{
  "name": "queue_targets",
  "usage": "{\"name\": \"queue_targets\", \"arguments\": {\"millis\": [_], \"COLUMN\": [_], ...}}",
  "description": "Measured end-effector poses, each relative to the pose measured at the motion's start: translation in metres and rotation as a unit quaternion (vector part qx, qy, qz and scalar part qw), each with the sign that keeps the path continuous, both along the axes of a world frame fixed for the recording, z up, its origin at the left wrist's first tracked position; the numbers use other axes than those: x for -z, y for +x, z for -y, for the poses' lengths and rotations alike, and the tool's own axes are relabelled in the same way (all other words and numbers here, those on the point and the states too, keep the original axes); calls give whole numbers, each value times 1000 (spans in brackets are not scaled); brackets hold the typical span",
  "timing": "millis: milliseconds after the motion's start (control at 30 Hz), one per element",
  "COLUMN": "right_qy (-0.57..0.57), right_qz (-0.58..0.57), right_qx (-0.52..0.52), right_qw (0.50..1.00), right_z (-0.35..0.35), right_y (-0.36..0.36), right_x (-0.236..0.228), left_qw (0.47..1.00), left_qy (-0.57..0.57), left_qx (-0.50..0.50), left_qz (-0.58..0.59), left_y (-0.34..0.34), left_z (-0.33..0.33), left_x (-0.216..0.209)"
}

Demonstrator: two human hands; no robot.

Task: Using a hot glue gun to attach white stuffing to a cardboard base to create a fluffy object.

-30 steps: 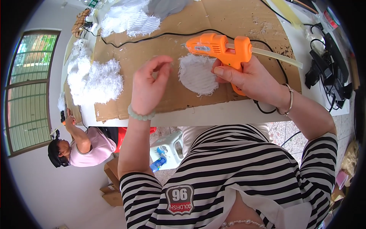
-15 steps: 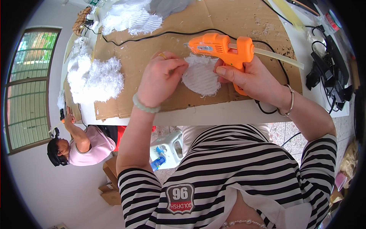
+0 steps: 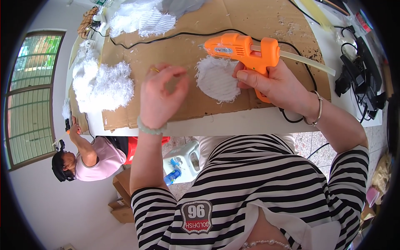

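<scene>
The person's right hand grasps an orange glue gun by its handle, the fingers wrapped around it and the thumb lying along the near side. The gun is held level over the cardboard sheet, its nozzle pointing left, and 1 pale glue stick juts from its back end to the right. Below the front of the gun, a roundish white fabric piece with a frayed rim lies on the cardboard; the gun overlaps its upper edge in this view, and whether they touch cannot be told.

The left hand is released and slightly blurred, raised to the left of the fabric piece and apart from it. Its thumb and forefinger curve toward each other with a gap between them. It wears 1 ring, and a pale green bracelet circles the wrist; 1 metal bangle is on the right wrist.

The cardboard covers much of a white bench. A fluffy white pile sits at its left side, and more white fabric lies at the far edge beside grey material. A black cord crosses the cardboard behind the gun. Black devices stand at the right.
</scene>
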State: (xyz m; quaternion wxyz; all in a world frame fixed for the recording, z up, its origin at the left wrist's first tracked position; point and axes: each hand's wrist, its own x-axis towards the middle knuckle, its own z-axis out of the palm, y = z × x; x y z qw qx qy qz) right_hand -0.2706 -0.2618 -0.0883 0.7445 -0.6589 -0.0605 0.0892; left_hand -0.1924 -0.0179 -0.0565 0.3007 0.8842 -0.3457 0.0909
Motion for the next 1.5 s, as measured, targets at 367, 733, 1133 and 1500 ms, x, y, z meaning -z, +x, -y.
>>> {"name": "queue_targets", "arguments": {"millis": [367, 733, 1133, 1500], "right_qy": [-13, -269, -254, -272], "right_qz": [26, -57, -61, -58], "right_qx": [3, -113, -81, -79], "right_qw": [1000, 955, 962, 957], "right_z": [2, 4, -5, -6], "right_y": [-5, -13, -8, -7], "right_x": [-28, -45, -38, -40], "left_qw": [995, 989, 986, 988], "left_qy": [-34, -86, -113, -106], "left_qx": [-79, -95, -100, -102], "left_qz": [-46, -69, -74, -42], "left_y": [-19, -19, -19, -20], "left_z": [12, 9, 7, 8], "left_x": [27, 33, 37, 38]}}
